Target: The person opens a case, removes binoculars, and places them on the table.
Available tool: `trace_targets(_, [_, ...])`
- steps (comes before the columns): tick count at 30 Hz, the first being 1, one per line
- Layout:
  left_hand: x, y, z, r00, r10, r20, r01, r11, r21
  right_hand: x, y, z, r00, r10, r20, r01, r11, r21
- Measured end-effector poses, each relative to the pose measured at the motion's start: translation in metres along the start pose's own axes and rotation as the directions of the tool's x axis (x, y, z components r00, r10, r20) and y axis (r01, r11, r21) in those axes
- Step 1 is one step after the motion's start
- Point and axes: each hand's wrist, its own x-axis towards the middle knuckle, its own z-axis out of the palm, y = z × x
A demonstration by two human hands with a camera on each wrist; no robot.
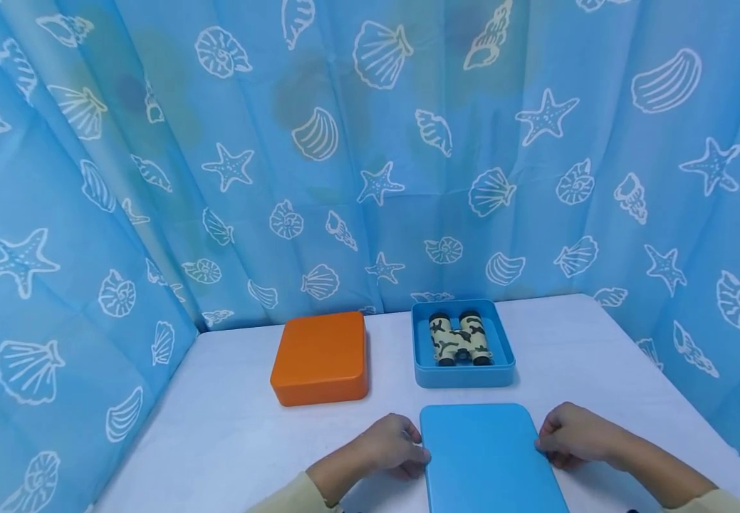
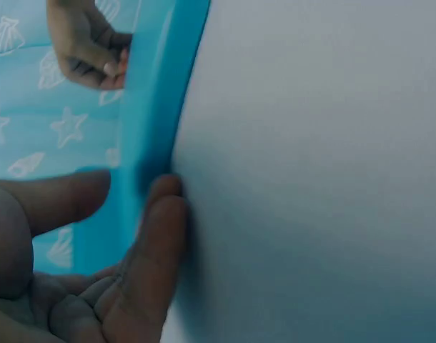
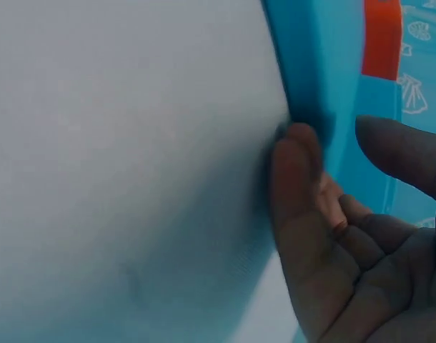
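Note:
A flat blue box lid [image 1: 485, 456] with rounded corners lies between my two hands, top face up. My left hand [image 1: 390, 445] grips its left edge, fingertips [image 2: 168, 214] along the lower rim and thumb at the upper side. At the right edge, my right hand [image 1: 573, 433] holds the lid the same way, fingertips [image 3: 295, 171] at its rim. Beyond the lid stands an open blue box [image 1: 466, 377], with camouflage-patterned binoculars [image 1: 462, 338] lying inside.
An orange box [image 1: 321, 356] stands at the back left of the white-covered table [image 1: 216, 427]. Blue curtains [image 1: 344, 142] printed with seashells and starfish enclose the back and both sides.

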Motion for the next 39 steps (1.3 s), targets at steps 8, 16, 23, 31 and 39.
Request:
trace_targets(8, [0.007,0.029,-0.036,0.934,0.313,-0.169,-0.215,0.876,0.432,0.006,-0.027,-0.02,0.971,-0.207,-0.122,0.186,0.969,-0.165])
trace_targets(16, [0.06,0.049,-0.058,0.831,0.555,0.042,-0.303,0.388,0.87,0.028,-0.071,-0.02,0.809,-0.541,-0.231,0.454,0.824,-0.339])
trace_targets(23, [0.104,0.051,-0.058,0.859,0.512,0.006,-0.237,0.386,0.891,0.067,-0.094,-0.014,0.779,-0.594,-0.202,0.402,0.719,-0.566])
trace_targets(31, [0.118,0.045,-0.054,0.889,0.452,-0.069,-0.163,0.455,0.875,0.104,-0.101,-0.018,0.831,-0.529,-0.171,0.329,0.716,-0.615])
trace_targets(39, [0.114,0.048,-0.045,0.905,0.403,-0.137,-0.116,0.543,0.832,0.123,-0.105,-0.019,0.882,-0.46,-0.102,0.276,0.681,-0.679])
